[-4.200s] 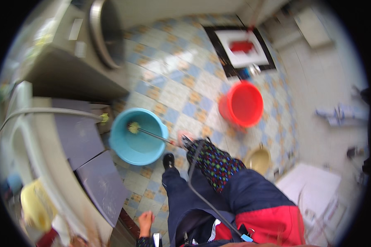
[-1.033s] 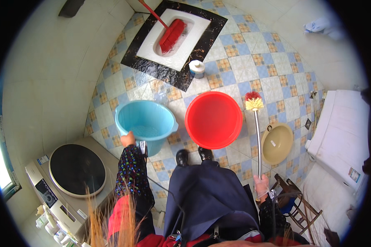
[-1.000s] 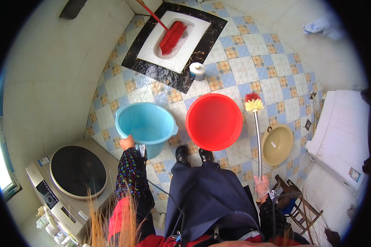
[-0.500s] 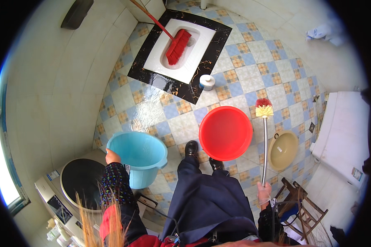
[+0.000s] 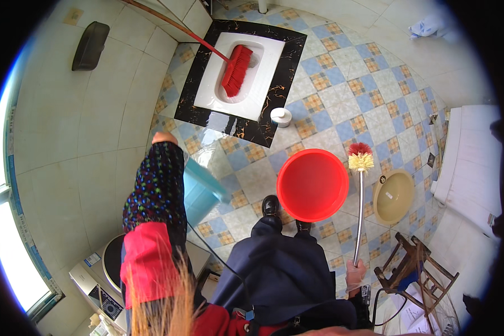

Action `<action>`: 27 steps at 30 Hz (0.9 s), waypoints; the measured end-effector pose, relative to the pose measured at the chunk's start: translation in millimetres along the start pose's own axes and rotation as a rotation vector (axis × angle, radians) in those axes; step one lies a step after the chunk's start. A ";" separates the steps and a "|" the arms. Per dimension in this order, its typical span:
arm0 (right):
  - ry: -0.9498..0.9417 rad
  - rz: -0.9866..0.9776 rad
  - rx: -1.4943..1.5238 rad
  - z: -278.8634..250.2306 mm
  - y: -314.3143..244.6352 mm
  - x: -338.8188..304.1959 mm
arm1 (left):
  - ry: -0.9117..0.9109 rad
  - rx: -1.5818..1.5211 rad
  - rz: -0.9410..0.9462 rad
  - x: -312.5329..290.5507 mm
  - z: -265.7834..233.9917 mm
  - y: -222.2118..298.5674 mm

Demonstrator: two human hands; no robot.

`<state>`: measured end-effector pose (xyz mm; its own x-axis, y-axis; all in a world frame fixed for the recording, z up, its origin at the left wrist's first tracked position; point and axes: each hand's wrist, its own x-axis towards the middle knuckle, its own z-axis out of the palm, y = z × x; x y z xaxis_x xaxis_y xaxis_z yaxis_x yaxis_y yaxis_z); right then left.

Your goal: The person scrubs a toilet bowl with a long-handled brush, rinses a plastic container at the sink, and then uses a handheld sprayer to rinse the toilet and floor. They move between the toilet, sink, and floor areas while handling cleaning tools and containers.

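My left hand [image 5: 164, 137] is closed at the rim of a light blue plastic tub [image 5: 200, 193]. The tub leans over with its mouth away from me, and my sleeve covers much of it. Wet, shiny tiles lie just beyond it. My right hand [image 5: 355, 274], in a thin clear glove, grips the metal handle of a toilet brush [image 5: 360, 196], whose red and yellow bristles point up and away. Beside the brush stands a round red basin [image 5: 312, 185] with liquid in it. Farther off, a red broom [image 5: 238, 70] rests in the white squat toilet [image 5: 269, 67].
A white canister [image 5: 281, 117] stands at the black toilet border [image 5: 288, 78]. To the right are a tan basin [image 5: 393, 197] and a wooden stool [image 5: 417, 269]. A washing machine [image 5: 92, 274] stands at the lower left. A dark holder [image 5: 91, 46] hangs on the left wall.
My left hand has moved forward, tipping the blue tub over away from me. The right hand still grips the toilet brush, nearly in the same place. The head view has shifted slightly.
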<state>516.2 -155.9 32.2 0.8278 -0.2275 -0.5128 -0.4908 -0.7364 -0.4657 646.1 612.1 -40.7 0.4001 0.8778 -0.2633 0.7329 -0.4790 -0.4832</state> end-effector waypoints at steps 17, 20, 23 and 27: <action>-0.158 -0.195 -0.005 -3.6 -42.5 11.2 | -0.195 -0.169 -0.182 -148.4 93.2 -153.3; -0.332 -0.206 0.072 -4.7 -79.2 21.9 | -0.244 -0.298 -0.326 -221.0 135.5 -197.8; -0.421 -0.267 -0.065 3.2 -110.4 30.1 | -0.239 -0.450 -0.533 -294.3 171.7 -224.2; -0.526 -0.443 -0.308 20.4 -135.3 34.9 | -0.423 -1.233 -0.849 -370.7 202.9 -244.8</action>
<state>606.0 -51.2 62.6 0.6533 0.4088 -0.6372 0.0198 -0.8507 -0.5254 206.7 404.1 5.8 -0.3751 0.7163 -0.5884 0.7232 0.6232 0.2977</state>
